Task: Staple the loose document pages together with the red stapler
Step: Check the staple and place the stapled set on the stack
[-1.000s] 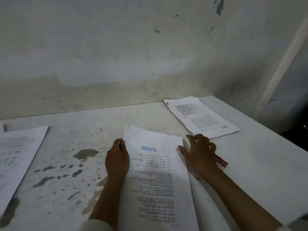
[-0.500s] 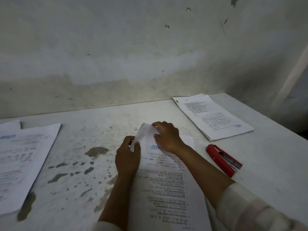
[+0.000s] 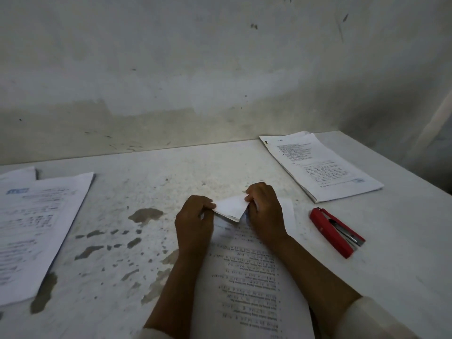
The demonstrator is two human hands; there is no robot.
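Note:
A sheaf of printed document pages [image 3: 252,285] lies lengthwise in front of me on the white table, its text upside down. Its far left corner [image 3: 231,207] is folded over toward me, blank side up. My left hand [image 3: 194,222] pinches the left edge of that fold. My right hand [image 3: 265,211] pinches its right edge and covers the top of the sheaf. The red stapler [image 3: 336,232] lies on the table to the right of my right hand, apart from it, with its metal jaw pointing toward me.
A second stack of printed pages [image 3: 322,167] lies at the far right, close to the table's right edge. More printed sheets [image 3: 34,226] lie at the left. Dark stains [image 3: 145,215] mark the worn table [image 3: 151,177] surface. A stained wall closes the far side.
My right hand left the stapler and crossed to the top left corner of the pages. The stapler now lies uncovered. Both hands have folded that corner over.

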